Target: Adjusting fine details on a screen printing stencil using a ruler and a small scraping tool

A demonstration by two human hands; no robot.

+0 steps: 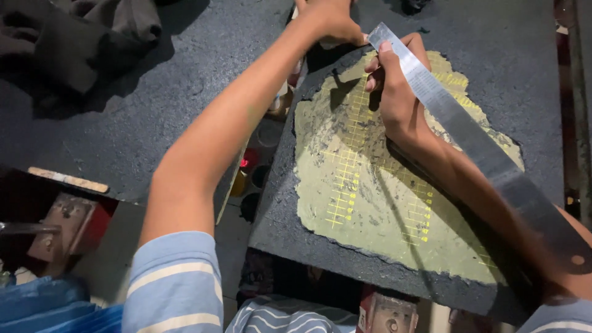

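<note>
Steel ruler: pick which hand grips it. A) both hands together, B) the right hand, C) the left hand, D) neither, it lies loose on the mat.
B: the right hand curls its fingers round the steel ruler over the worn cutting mat, while the left hand rests at the mat's far edge, off the ruler.

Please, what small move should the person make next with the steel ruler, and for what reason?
Probably lower the steel ruler flat onto the worn green cutting mat and line it up with the yellow grid. The right hand holds the ruler near its far end, tilted, its near end lifted toward the camera. The left hand already grips the far edge of the dark board, steadying it.
</note>
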